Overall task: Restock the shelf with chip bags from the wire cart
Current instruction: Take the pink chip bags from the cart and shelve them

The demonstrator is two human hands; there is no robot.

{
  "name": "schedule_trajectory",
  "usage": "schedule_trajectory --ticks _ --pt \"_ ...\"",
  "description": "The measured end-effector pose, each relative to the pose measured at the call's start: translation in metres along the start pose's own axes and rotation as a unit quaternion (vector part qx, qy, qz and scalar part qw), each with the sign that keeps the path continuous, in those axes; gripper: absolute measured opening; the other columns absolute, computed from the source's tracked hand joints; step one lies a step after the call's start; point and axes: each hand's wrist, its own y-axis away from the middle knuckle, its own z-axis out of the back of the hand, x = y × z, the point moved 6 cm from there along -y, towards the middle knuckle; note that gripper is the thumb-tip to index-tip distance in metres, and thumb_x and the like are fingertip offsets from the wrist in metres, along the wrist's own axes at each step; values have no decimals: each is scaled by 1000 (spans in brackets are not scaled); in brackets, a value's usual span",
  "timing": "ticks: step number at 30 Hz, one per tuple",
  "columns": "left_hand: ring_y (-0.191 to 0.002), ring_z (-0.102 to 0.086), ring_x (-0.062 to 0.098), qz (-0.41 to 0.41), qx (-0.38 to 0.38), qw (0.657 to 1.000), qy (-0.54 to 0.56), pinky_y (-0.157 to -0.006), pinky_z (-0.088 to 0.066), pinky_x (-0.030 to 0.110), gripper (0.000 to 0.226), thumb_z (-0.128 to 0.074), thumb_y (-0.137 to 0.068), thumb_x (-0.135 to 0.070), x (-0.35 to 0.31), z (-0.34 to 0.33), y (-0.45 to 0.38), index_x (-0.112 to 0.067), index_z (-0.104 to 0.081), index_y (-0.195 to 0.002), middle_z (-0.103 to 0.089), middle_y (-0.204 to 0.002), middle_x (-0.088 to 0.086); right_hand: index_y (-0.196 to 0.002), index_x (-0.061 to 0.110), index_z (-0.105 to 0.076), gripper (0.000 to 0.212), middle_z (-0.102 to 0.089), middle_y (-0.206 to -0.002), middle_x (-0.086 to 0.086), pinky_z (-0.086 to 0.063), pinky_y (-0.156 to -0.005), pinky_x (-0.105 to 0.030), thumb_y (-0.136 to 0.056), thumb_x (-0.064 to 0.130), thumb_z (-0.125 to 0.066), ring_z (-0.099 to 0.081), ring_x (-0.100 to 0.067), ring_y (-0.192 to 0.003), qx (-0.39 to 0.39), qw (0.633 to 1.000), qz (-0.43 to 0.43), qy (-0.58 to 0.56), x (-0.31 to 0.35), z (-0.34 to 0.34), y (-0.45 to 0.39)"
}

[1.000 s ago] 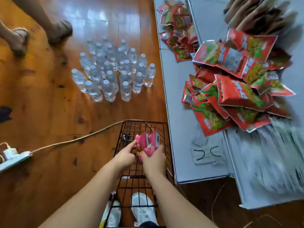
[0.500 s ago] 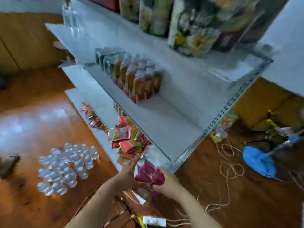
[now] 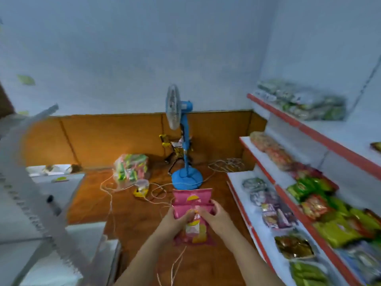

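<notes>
both hands, left hand and right hand, had fingers closed on pink chip bags, just in front of the blue fan.

A red-edged white shelf unit on the right is stocked in tiers with green, orange and dark snack packets, some blurred beyond telling. On the wooden floor a blue pedestal fan is stood near the wall, a clear bag of colourful packets is set to its left, and pale cords are strewn between them. A second white shelf unit is seen blurred at left.
</notes>
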Motion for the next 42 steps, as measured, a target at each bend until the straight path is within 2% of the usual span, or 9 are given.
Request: schedule_trajectory --ticks 4,7,10,15,19,23,30,37,42 --pt "-92 -73 32 9 82 997 11 -74 -61 40 42 -74 -82 -29 -26 -151 -74 -10 -60 -118 -75 -103 16 -115 38 -53 45 -66 -112 17 -51 -82 -13 -76 47 -75 -64 -4 -107 -79 997 -20 -5 -32 152 -11" --pt "-94 -73 25 -6 155 986 -59 -85 -59 47 73 -83 -63 -55 -39 -247 -123 -16 -59 -121 -76 -102 7 -125 37 -45 64 -58 -127 15 -48 -90 -20 -72 56 -75 -57 -10 -117 -130 990 -61 -4 -61 248 -19" --pt "-75 -74 7 24 239 966 -91 -59 -58 23 58 -80 -75 -34 -42 -329 -162 -19 -47 -120 -70 -100 -1 -144 31 -31 92 -48 -140 10 -43 -103 -30 -69 63 -73 -49 -14 -128 -212 971 -112 -23 -97 325 -32" --pt "-86 -75 15 72 309 937 -144 -64 -59 24 72 -80 -78 -29 -34 -413 -270 -19 -34 -132 -65 -115 3 -128 26 -53 94 -69 -117 7 -51 -95 -32 -49 68 -81 -65 -9 -105 -317 933 -154 -68 -163 412 -93" --pt "-93 -74 15 38 349 916 -193 -76 -60 31 49 -74 -84 -31 -45 -462 -394 -23 -48 -125 -70 -113 -1 -111 27 -54 43 -64 -115 7 -45 -73 -10 -77 41 -77 -60 -9 -95 -345 919 -180 -68 -180 467 -188" --pt "-82 -71 -1 -69 378 883 -269 -86 -59 37 8 -62 -94 -30 -65 -509 -546 -37 -59 -98 -71 -100 -8 -119 22 -58 72 -65 -115 1 -48 -94 -33 -64 67 -70 -61 -22 -110 -402 893 -202 -31 -215 525 -320" --pt "-95 -68 21 -80 373 845 -375 -88 -57 42 48 -62 -91 -45 -60 -557 -732 -22 -48 -131 -67 -107 -2 -136 24 -44 65 -60 -128 3 -40 -86 -26 -81 49 -70 -57 -24 -118 -440 861 -252 -42 -246 588 -461" --pt "-97 -56 14 -76 426 791 -433 -84 -46 28 44 -61 -95 -25 1 -614 -792 -11 -49 -134 -64 -118 8 -129 17 -55 47 -66 -113 0 -44 -80 -27 -91 46 -57 -62 -18 -101 -509 819 -262 33 -283 597 -466" --pt "-108 -63 30 -41 351 832 -428 -90 -55 40 88 -73 -79 -50 -2 -622 -792 -13 -31 -147 -62 -125 12 -148 21 -32 62 -47 -147 2 -44 -106 -39 -95 49 -48 -48 -16 -130 -509 823 -245 63 -276 571 -402"
